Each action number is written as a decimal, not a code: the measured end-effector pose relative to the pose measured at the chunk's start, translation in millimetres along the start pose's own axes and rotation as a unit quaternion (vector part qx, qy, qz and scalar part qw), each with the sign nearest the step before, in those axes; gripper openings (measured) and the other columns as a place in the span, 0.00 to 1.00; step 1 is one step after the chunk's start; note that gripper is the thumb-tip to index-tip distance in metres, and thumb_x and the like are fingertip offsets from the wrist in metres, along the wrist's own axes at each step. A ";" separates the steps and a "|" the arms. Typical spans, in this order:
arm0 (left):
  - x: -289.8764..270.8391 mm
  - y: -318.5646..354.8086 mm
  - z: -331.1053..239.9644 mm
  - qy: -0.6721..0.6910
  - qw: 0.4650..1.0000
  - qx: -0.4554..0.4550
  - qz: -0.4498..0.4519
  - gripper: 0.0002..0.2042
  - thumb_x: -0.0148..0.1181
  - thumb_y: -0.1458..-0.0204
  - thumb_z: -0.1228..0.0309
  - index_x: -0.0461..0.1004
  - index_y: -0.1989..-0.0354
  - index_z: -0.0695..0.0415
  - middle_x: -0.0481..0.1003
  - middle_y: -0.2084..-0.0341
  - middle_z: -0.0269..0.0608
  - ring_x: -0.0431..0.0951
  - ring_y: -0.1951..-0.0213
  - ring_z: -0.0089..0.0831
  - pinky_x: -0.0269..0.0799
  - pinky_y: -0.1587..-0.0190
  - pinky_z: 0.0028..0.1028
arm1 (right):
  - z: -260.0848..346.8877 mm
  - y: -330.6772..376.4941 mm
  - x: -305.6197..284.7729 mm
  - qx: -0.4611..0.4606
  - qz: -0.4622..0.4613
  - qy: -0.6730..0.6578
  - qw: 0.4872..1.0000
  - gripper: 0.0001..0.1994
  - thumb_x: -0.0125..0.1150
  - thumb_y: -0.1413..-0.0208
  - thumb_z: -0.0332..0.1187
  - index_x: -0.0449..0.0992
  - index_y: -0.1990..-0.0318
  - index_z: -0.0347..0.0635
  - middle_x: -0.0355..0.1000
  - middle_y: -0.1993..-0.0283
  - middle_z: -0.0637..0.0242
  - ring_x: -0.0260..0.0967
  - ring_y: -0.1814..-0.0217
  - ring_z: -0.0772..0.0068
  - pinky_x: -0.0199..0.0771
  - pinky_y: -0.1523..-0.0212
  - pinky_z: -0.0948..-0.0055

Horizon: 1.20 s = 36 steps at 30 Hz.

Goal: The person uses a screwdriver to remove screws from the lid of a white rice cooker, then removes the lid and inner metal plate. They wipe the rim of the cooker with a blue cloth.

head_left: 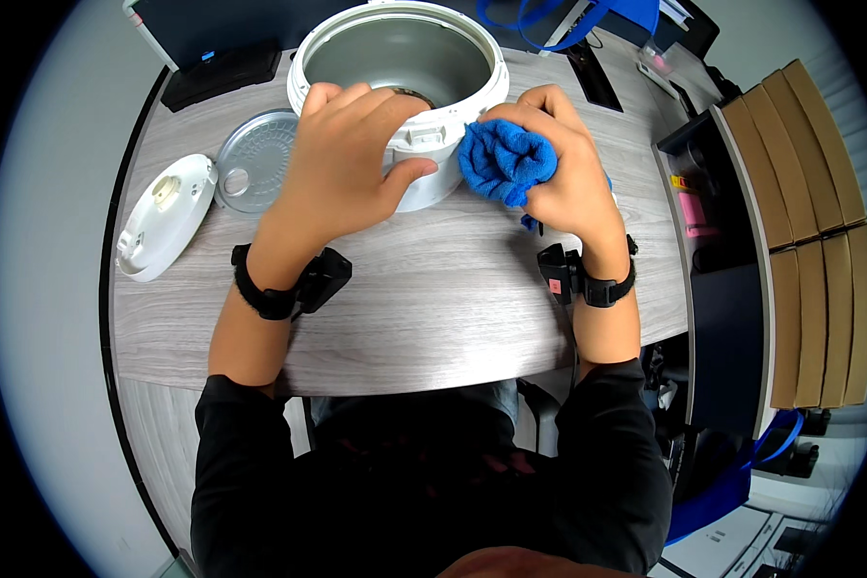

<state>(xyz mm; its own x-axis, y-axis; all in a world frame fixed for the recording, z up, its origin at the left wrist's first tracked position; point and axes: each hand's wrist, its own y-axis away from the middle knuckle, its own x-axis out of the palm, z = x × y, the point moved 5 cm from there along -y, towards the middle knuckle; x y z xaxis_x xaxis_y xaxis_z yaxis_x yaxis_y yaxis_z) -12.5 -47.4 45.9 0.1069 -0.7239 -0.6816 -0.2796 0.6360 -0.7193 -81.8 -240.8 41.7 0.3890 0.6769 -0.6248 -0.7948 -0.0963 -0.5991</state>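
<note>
The white rice cooker body [432, 183] stands on the desk in front of me with its top uncovered. Its grey inside shows, and part of a brownish ring sits at the bottom. My left hand [352, 159] grips the front left rim, its fingers over the edge and its thumb outside near the latch [424, 137]. A bunched blue cloth [507, 162] is in my right hand [570, 159], against the front right side of the cooker. My right fingertips are partly hidden by the cloth.
To the left lie a round silver inner lid [256, 159] and a white oval lid [169, 220]. A black flat case [223, 77] rests behind them. Blue bag straps [559, 29] hang at the back. Brown cardboard boxes [800, 164] stand by the shelf on the right.
</note>
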 end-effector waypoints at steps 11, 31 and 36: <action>1.0 -0.3 -1.1 0.006 1.000 -0.009 0.003 0.22 0.74 0.58 0.63 0.78 0.55 0.57 0.77 0.70 0.35 0.72 0.65 0.34 0.58 0.55 0.34 | 4.1 0.7 2.7 -0.008 0.009 -0.022 1.000 0.29 0.66 0.72 0.17 0.82 0.54 0.48 0.70 0.58 0.64 0.72 0.57 0.59 0.73 0.57 0.67; -15.5 0.1 12.1 -0.015 0.997 -0.035 0.062 0.20 0.73 0.59 0.68 0.79 0.56 0.54 0.81 0.65 0.34 0.76 0.65 0.31 0.60 0.53 0.32 | -13.3 -1.2 -5.8 -0.011 -0.023 0.029 0.999 0.28 0.68 0.70 0.19 0.82 0.53 0.51 0.69 0.58 0.65 0.71 0.57 0.59 0.74 0.58 0.67; -12.4 -3.1 -9.3 0.001 0.999 -0.039 0.031 0.21 0.70 0.59 0.72 0.77 0.52 0.55 0.80 0.64 0.36 0.76 0.64 0.34 0.60 0.52 0.33 | 5.4 1.0 9.0 -0.026 -0.006 -0.003 1.000 0.28 0.69 0.70 0.20 0.82 0.54 0.51 0.68 0.58 0.65 0.71 0.57 0.59 0.74 0.58 0.66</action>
<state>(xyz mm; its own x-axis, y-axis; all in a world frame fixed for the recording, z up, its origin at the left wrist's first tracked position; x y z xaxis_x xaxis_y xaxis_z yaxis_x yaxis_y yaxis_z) -21.8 -42.8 57.8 0.0856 -0.6845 -0.7240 -0.3596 0.6564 -0.6632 -81.6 -230.8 38.1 0.3962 0.6820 -0.6147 -0.7645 -0.1258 -0.6323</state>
